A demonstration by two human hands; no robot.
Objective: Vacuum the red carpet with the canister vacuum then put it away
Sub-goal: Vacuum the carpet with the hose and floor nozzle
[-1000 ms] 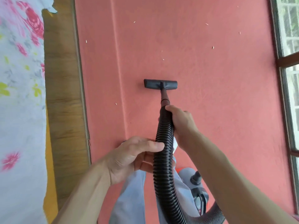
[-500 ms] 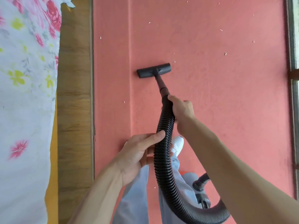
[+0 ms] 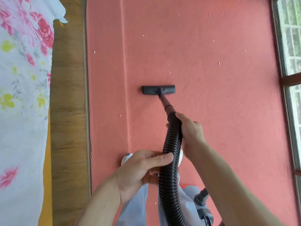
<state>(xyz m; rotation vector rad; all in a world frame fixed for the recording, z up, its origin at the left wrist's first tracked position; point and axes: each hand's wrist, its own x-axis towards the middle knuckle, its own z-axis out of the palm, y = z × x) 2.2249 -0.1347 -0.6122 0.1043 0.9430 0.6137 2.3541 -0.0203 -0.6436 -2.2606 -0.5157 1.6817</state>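
Red carpet [image 3: 219,111] filled most of the floor, with a long crease running up its left part. Along its left edge lay a strip of wood floor [image 3: 68,111], and past that a white sheet [image 3: 21,79] printed with pink and yellow flowers, a yellow edge [image 3: 46,176] showing beneath it lower down. A window [image 3: 291,46] with a dark frame stood along the right side. Small pale scraps [image 3: 218,63] were scattered over the carpet, mostly beyond the nozzle and to its right, with one lying left of the crease.

The dark nozzle [image 3: 158,90] sat flat on the carpet just right of the crease, its long side lying crosswise. A thin tube [image 3: 166,103] slanted back from it to the ribbed black hose [image 3: 169,160]. The right hand [image 3: 190,132] gripped the hose at its top end, fingers wrapped round it just behind the cuff. The left hand [image 3: 141,172] held the hose lower down, thumb laid across the front and the other fingers curled behind it. From there the hose curved down and right, out of the lower edge.

The grey canister [image 3: 203,214] stood on the carpet at the lower right, partly hidden by the right forearm. Pale trousers [image 3: 138,209] showed below the hands, and the toe of a white shoe [image 3: 126,159] peeked out just left of the left hand.
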